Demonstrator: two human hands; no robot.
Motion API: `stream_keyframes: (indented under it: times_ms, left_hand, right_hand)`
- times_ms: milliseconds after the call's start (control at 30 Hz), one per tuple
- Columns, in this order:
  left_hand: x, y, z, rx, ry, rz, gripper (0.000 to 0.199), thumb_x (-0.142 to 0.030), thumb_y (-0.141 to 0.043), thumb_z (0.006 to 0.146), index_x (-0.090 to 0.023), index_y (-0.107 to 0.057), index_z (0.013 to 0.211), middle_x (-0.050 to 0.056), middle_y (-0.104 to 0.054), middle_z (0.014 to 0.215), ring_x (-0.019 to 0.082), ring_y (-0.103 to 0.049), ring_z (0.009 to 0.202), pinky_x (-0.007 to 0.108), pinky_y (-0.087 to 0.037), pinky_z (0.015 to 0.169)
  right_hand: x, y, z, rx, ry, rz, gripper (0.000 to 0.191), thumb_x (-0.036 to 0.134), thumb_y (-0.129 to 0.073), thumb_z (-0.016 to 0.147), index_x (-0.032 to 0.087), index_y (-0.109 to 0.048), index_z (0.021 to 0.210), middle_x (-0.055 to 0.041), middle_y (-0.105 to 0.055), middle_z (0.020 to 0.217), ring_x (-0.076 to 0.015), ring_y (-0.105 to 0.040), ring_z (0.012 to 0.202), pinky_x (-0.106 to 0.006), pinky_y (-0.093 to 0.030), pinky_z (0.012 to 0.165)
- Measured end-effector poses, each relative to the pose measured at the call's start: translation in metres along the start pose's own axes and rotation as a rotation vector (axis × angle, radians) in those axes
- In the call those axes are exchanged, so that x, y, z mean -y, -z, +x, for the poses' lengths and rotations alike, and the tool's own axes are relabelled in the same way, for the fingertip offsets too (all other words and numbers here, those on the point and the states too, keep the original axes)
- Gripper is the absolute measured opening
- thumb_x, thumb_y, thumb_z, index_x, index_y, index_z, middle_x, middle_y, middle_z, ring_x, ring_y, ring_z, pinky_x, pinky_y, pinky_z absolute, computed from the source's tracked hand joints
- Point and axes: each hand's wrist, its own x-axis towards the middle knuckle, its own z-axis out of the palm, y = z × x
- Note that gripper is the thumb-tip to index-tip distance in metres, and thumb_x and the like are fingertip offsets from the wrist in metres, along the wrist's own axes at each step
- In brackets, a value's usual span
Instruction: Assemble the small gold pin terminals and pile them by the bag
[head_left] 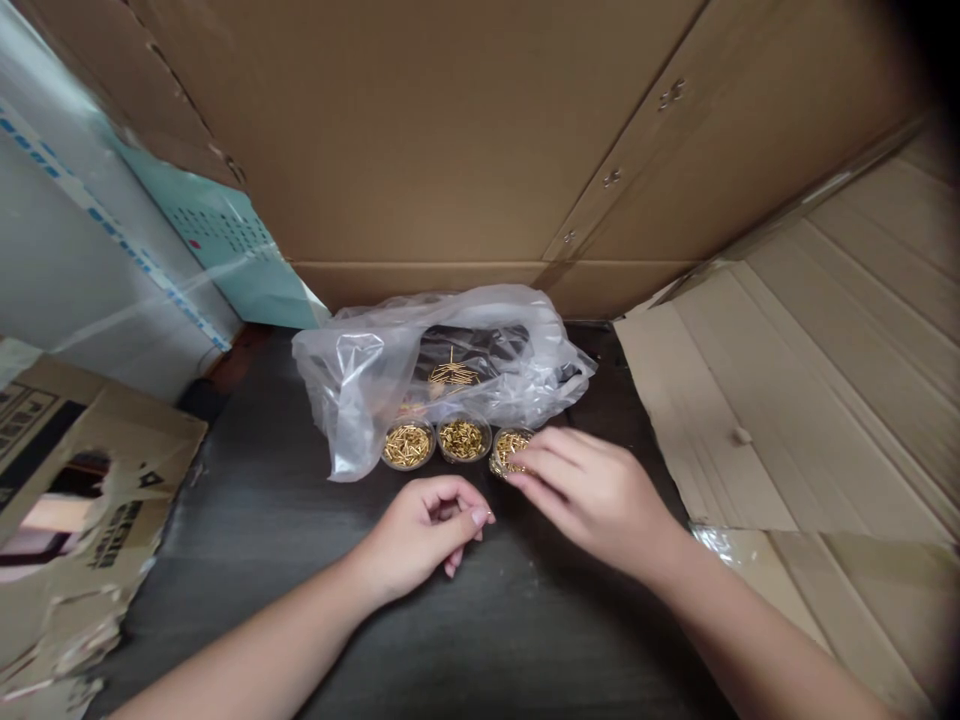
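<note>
Head view is up on my screen, and I am watching from far away. Ask me what you want to know.

"What is the right hand (592,500) doing?"

"It is half open, with the fingers bent down. The fingertips (523,470) touch the last clear cup (511,450) in a row of three. I cannot tell if they are pinching anything."

"And the left hand (420,535)?"

"It is curled up loosely on the dark table (300,590), close to the right hand but not touching it. The fingers bend in, so I cannot tell if something tiny is inside."

"Where are the little gold pins (408,446)?"

"Most of them are in the cups. The middle cup (463,436) and the first cup (408,444) sit just beside the last one, near the back edge of the table. A few more pins lie on a black thing (472,350) under a clear plastic bag (352,400), right behind the cups."

"What else can you see?"

"A big brown cardboard wall (420,130) stands behind the table. A flat cardboard sheet (825,400) lies by the right edge, and a torn cardboard piece (82,480) lies by the left edge. A blue-green calendar (225,235) is at the back on the left."
</note>
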Motion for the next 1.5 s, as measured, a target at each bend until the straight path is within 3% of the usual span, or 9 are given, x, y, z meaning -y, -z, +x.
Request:
stream_keyframes:
  times_ms: [167,233,433,633,933,1167,1333,1500]
  left_hand:
    - [0.0,0.0,0.0,-0.008,0.019,-0.004,0.027,-0.037,-0.07,0.086,-0.013,-0.06,0.082,-0.003,-0.057,0.069,0.005,-0.049,0.044,0.017,-0.04,0.042]
    - [0.0,-0.001,0.0,-0.014,0.015,-0.016,0.025,-0.036,-0.067,0.086,-0.014,-0.056,0.08,-0.004,-0.055,0.067,0.006,-0.049,0.044,0.017,-0.041,0.043]
    - [0.005,-0.001,0.0,-0.039,0.009,-0.059,0.027,-0.037,-0.051,0.09,-0.019,-0.043,0.072,-0.007,-0.044,0.058,0.008,-0.046,0.044,0.019,-0.042,0.041]
    - [0.008,-0.001,-0.001,-0.042,0.013,-0.001,0.037,-0.046,-0.05,0.096,-0.02,-0.042,0.07,-0.008,-0.043,0.051,0.007,-0.041,0.04,0.018,-0.036,0.04]
    - [0.003,-0.003,-0.003,-0.026,0.02,0.088,0.038,-0.049,-0.054,0.098,-0.015,-0.055,0.08,-0.007,-0.047,0.051,0.007,-0.044,0.04,0.018,-0.036,0.044]
    - [0.001,-0.004,-0.002,-0.03,-0.002,0.07,0.032,-0.046,-0.06,0.094,-0.015,-0.056,0.085,-0.008,-0.046,0.06,0.006,-0.044,0.042,0.017,-0.036,0.042]
    - [0.001,-0.005,-0.001,-0.026,-0.008,0.063,0.032,-0.045,-0.064,0.092,-0.015,-0.057,0.086,-0.008,-0.047,0.063,0.005,-0.043,0.042,0.017,-0.036,0.042]
    - [-0.001,-0.004,-0.001,-0.011,-0.001,0.071,0.03,-0.042,-0.066,0.091,-0.013,-0.061,0.086,-0.006,-0.05,0.061,0.006,-0.046,0.044,0.017,-0.037,0.044]
  right_hand:
    - [-0.016,0.008,0.023,0.335,-0.114,-0.1,0.014,0.02,-0.057,0.1,0.017,-0.069,0.094,-0.0045,-0.066,0.09,-0.0219,-0.064,0.085,-0.033,-0.048,0.071]
    - [-0.016,0.008,0.03,0.415,-0.133,-0.105,0.015,0.02,-0.058,0.1,0.018,-0.066,0.088,-0.003,-0.065,0.088,-0.0205,-0.063,0.082,-0.032,-0.045,0.068]
    - [-0.017,0.01,0.033,0.458,-0.166,-0.07,0.012,0.019,-0.058,0.1,0.017,-0.063,0.09,-0.0029,-0.064,0.091,-0.0196,-0.062,0.082,-0.031,-0.04,0.067]
    - [-0.021,0.012,0.035,0.499,-0.175,0.004,0.009,0.014,-0.06,0.097,0.018,-0.065,0.09,-0.0018,-0.064,0.091,-0.017,-0.061,0.079,-0.029,-0.036,0.065]
    - [-0.02,0.01,0.028,0.432,-0.199,-0.001,0.021,0.019,-0.048,0.103,0.017,-0.056,0.083,-0.0021,-0.06,0.086,-0.0154,-0.055,0.074,-0.029,-0.033,0.064]
    - [-0.013,0.016,0.033,0.33,-0.231,0.0,0.018,0.015,-0.047,0.094,0.019,-0.045,0.076,-0.0007,-0.052,0.079,-0.0134,-0.047,0.066,-0.029,-0.031,0.061]
    - [0.005,0.017,0.018,0.096,-0.059,0.074,0.023,0.015,-0.044,0.094,0.019,-0.046,0.071,0.0003,-0.045,0.07,-0.0138,-0.041,0.062,-0.03,-0.03,0.059]
    - [0.03,-0.014,-0.012,-0.059,0.089,0.083,0.025,0.014,-0.055,0.095,0.017,-0.057,0.07,-0.0002,-0.05,0.066,-0.0145,-0.043,0.06,-0.032,-0.033,0.059]
